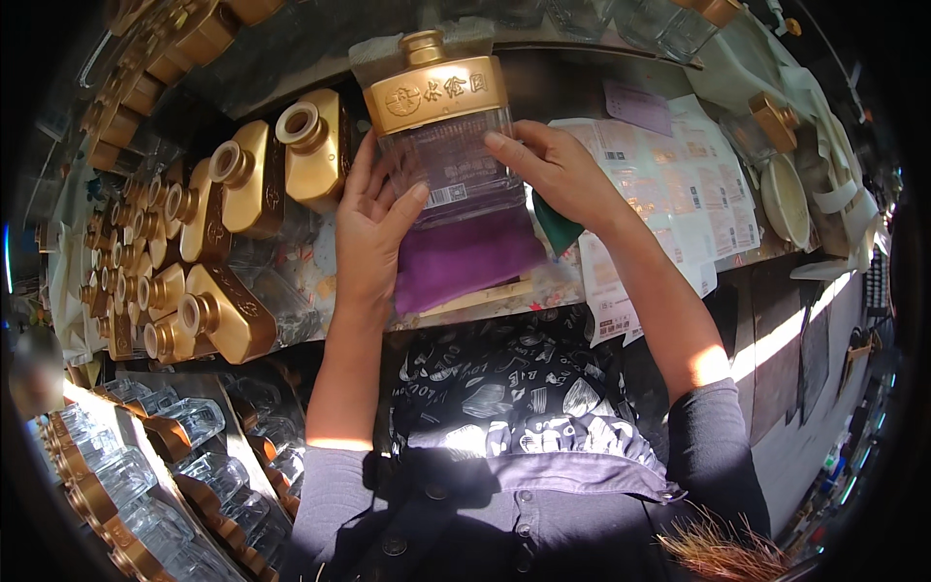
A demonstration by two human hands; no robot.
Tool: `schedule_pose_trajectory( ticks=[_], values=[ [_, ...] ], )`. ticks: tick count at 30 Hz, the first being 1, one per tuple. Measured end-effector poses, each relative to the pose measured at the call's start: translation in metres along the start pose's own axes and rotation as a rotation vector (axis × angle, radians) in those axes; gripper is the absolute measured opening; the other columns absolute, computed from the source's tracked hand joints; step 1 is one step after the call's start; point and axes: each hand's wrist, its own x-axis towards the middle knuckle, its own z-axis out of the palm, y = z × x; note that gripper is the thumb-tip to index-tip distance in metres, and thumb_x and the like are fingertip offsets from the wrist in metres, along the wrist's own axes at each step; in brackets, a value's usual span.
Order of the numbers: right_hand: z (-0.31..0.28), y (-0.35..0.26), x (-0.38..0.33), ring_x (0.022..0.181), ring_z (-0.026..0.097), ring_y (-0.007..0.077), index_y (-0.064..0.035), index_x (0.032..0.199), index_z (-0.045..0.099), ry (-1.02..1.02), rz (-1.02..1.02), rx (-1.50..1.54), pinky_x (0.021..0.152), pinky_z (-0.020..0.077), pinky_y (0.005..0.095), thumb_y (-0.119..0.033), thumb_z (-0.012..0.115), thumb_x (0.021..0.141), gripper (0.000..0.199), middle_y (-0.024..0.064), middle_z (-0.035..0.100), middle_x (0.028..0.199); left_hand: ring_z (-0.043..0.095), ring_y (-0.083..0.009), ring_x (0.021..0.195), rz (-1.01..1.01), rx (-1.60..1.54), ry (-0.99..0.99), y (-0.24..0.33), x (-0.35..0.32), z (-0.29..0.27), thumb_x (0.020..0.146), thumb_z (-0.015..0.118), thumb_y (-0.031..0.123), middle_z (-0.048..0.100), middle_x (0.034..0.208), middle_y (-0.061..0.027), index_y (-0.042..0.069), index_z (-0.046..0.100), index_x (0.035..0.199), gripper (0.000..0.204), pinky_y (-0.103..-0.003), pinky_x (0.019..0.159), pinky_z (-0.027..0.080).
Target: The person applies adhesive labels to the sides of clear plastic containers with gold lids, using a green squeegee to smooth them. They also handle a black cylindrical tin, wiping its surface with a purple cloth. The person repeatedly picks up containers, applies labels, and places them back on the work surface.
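Between my two hands is a square glass bottle [451, 155] with a gold-coated shoulder and neck and a clear lower body that bears a label. My left hand [376, 209] grips its left side, the thumb lying on the front near the label. On the right side my right hand [558, 170] holds it, thumb pressed against the glass under the gold band. Below the bottle a purple cloth [470, 260] is spread at the table's front edge. A bit of dark green material [556, 229] shows under my right hand.
Several gold bottles [254, 179] stand crowded on the left of the table. Printed label sheets [669, 184] lie on the right and hang over the front edge. Beyond them are a gold-topped bottle [773, 124] and a pale oval dish [784, 202]. Clear gold-necked bottles [126, 475] fill racks at lower left.
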Motion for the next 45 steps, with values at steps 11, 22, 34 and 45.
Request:
schedule_pose_trajectory(
  ticks=[11,22,34,45],
  values=[
    [-0.092,0.025,-0.04,0.064,0.055,0.0139,-0.0054,0.106,0.066,0.374,-0.106,-0.038,0.062,0.0454,0.029,-0.042,0.069,0.082,0.044,0.0061,0.06,0.068,0.033,-0.0256,0.134,0.065,0.117,0.024,-0.003,-0.004,0.001,0.088,0.06,0.004,0.031,0.147,-0.0198,-0.005,0.019,0.147,0.072,-0.035,0.112,0.022],
    [-0.413,0.118,-0.062,0.106,0.061,0.0317,-0.0123,0.117,0.063,0.98,0.287,-0.887,0.09,0.0473,0.0425,-0.053,0.066,0.077,0.058,0.0157,0.067,0.105,0.032,-0.0249,0.135,0.041,0.194,0.065,-0.007,-0.006,-0.007,0.089,0.061,0.01,0.032,0.147,-0.0178,-0.003,0.018,0.148,0.074,-0.035,0.113,0.018],
    [-0.405,0.094,-0.069,0.084,0.059,0.0214,-0.0116,0.106,0.058,0.584,0.153,-0.974,0.076,0.0462,0.0323,-0.043,0.064,0.082,0.041,0.0098,0.064,0.088,0.031,-0.0255,0.137,0.041,0.235,0.067,-0.002,-0.009,-0.005,0.089,0.062,0.012,0.031,0.149,-0.0183,-0.003,0.018,0.148,0.075,-0.035,0.114,0.017],
    [-0.395,0.048,-0.081,0.097,0.056,0.0166,-0.0092,0.113,0.055,0.039,-0.054,-1.044,0.089,0.0432,0.0311,-0.012,0.063,0.085,0.03,0.0027,0.061,0.104,0.033,-0.0264,0.135,0.061,0.201,0.095,-0.009,-0.008,-0.011,0.089,0.062,0.009,0.033,0.147,-0.0173,-0.003,0.018,0.148,0.074,-0.036,0.113,0.021]
  ],
)
